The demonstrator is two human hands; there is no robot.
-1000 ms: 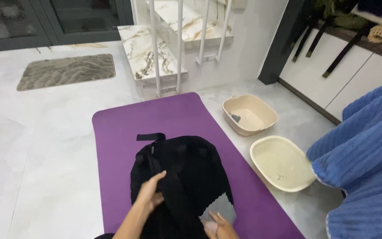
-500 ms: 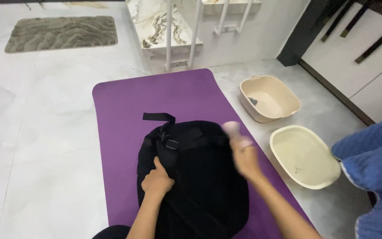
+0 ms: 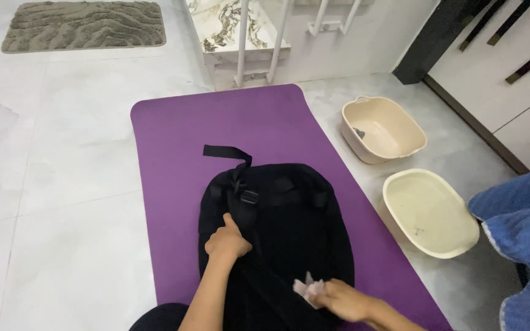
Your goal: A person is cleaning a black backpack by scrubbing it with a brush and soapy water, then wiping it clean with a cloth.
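Observation:
A black backpack (image 3: 289, 227) lies flat on a purple mat (image 3: 216, 129), its strap and buckle facing up. My left hand (image 3: 227, 241) rests on the left side of the backpack, fingers curled against the strap. My right hand (image 3: 338, 299) is low on the backpack's lower right part, closed around a small pale crumpled cloth (image 3: 308, 287) pressed to the fabric.
Two basins stand on the tiled floor right of the mat: a beige one (image 3: 383, 130) farther away and a cream one (image 3: 429, 211) nearer. A blue towel (image 3: 522, 233) hangs at the right edge. White railing posts (image 3: 259, 43) and a grey rug (image 3: 84, 24) lie beyond.
My right hand has swept from the backpack's upper right down to its lower right, carrying the cloth. My left hand has stayed on the strap. The view has tilted slightly downward.

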